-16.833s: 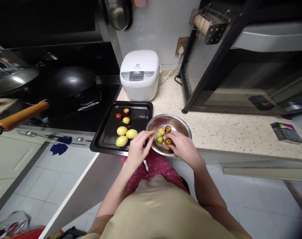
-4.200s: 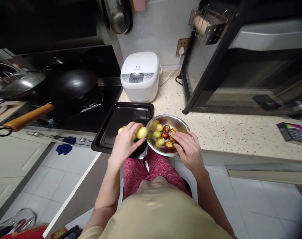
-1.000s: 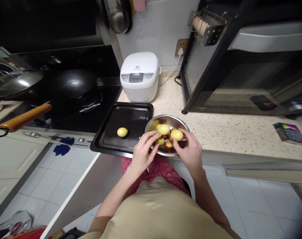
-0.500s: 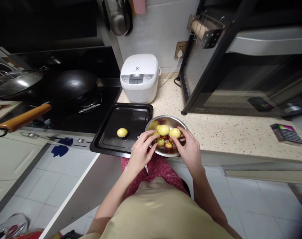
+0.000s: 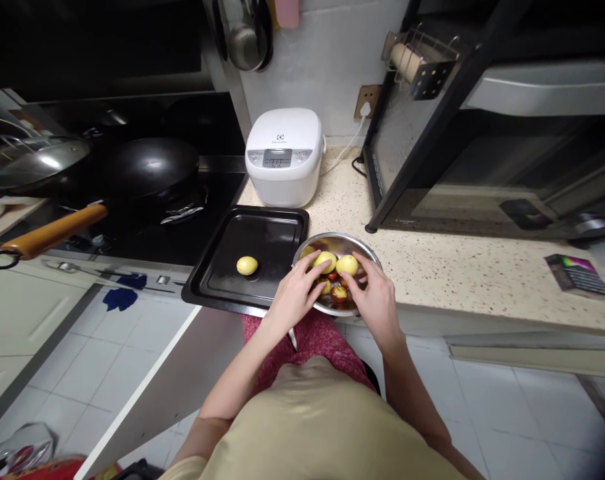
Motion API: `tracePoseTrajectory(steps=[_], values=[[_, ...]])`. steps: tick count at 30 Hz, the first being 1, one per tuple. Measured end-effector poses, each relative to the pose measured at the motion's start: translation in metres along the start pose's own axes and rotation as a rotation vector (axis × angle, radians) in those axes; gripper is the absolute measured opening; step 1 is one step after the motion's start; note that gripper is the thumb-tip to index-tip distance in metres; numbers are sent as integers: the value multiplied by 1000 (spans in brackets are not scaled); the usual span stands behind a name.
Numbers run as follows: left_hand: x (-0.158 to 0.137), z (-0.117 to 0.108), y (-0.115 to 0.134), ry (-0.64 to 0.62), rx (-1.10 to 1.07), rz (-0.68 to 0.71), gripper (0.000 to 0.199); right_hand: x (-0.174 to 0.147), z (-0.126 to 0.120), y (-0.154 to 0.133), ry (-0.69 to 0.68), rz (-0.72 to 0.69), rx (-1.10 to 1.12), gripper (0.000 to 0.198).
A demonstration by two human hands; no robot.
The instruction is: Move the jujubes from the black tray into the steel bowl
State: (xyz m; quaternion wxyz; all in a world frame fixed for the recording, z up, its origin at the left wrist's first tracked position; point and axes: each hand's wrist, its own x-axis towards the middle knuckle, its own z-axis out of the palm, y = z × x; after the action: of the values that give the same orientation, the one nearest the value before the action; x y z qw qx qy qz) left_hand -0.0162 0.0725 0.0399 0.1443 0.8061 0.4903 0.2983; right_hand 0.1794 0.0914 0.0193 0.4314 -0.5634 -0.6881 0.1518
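Observation:
A steel bowl (image 5: 365, 248) sits at the counter's front edge, holding several glossy brown-and-yellow fruits (image 5: 339, 293) that look like fresh jujubes. My left hand (image 5: 293, 291) reaches over its left side, fingers curled against a yellow jujube-like fruit (image 5: 325, 261). Over the right side, my right hand (image 5: 375, 291) pinches another yellow fruit (image 5: 347, 265) between thumb and fingers. The two held fruits are close together above the others. One more yellow oval fruit (image 5: 247, 265) lies by itself on the black baking tray (image 5: 262, 230), left of the bowl. My fingers partly hide the bowl's contents.
Behind the tray stands a white rice cooker (image 5: 284, 157). To the left are a wooden-handled wok (image 5: 147, 167) and a lidded pan (image 5: 37, 163) on the stove. A black-framed oven (image 5: 522, 160) is at the right, with a small box (image 5: 577, 275) in front.
Both hands and the two held fruits have drawn slightly closer together over the bowl. The view has shifted a little; the fruit on the tray stays put.

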Motion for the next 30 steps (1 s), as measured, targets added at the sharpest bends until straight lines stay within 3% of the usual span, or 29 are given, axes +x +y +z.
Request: tracePoseTrajectory(steps=[13, 30], values=[[-3, 1, 0, 17, 42, -7, 44, 3, 1, -6, 17, -7, -109, 36], [-9, -2, 4, 11, 60, -12, 45, 0, 3, -4, -11, -68, -110, 47]])
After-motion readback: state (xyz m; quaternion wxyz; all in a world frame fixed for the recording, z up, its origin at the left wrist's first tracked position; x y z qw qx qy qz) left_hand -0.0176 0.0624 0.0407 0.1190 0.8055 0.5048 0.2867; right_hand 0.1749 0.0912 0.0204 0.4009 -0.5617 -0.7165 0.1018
